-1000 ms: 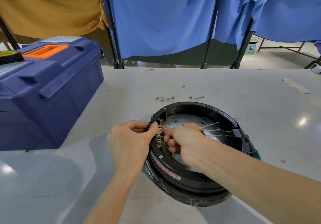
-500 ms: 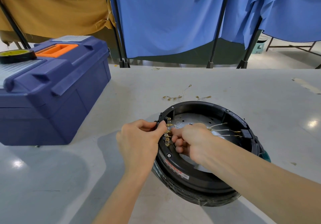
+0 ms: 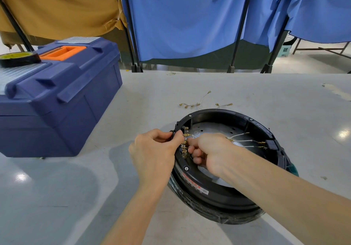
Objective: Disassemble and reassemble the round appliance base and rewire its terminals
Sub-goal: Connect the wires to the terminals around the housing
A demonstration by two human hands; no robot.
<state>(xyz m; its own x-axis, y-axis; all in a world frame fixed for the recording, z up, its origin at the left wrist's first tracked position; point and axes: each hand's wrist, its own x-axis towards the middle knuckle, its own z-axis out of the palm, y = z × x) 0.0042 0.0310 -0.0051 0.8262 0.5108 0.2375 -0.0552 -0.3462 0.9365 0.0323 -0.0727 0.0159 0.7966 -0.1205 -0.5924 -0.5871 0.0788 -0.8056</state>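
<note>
The left hand [image 3: 153, 149] grips the round appliance base [image 3: 209, 199] by its left rim, thumb beside the terminals [image 3: 184, 144]. The right hand [image 3: 209, 149], fingers curled inside, seems to pinch a wire [image 3: 194, 136] there. The base lies on the table [image 3: 76, 197].

Grips the left rim of the black round appliance base [image 3: 218, 193] with the left hand [image 3: 153, 151], thumb just beside the brass terminals [image 3: 184, 146]. Pinches at that row with curled fingers [image 3: 196, 152] of the right hand [image 3: 210, 149], inside the base. Beyond it on the desk [image 3: 76, 197], loose wires [image 3: 197, 104]; far left, a blue toolbox [image 3: 57, 102] bearing a tape roll [image 3: 19, 58].
</note>
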